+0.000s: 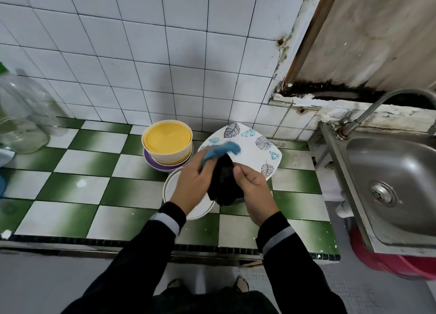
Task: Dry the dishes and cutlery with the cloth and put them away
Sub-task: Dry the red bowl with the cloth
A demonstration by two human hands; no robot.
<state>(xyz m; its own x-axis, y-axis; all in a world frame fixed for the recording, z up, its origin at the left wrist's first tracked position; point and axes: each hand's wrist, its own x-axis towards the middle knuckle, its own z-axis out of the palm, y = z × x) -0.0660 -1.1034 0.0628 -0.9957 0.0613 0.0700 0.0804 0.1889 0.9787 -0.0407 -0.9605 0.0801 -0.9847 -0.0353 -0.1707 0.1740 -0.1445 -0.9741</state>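
The left hand [193, 184] gripped a blurred blue cloth [221, 149] against a black object [224, 184] of unclear kind, which the right hand [253, 193] held with curled fingers, above the green-and-white tiled bench [94, 172], overlapping a square white leaf-patterned plate [254, 148].

Motion smeared the blue cloth [223, 148]; its edges were unreadable. The black item [224, 184] sat half covered between left hand [192, 184] and right hand [254, 191], kind unclear. White bowl [173, 187] lay mostly under the left wrist. Left edge cut the bottle [21, 115], right edge the red bucket [401, 266].
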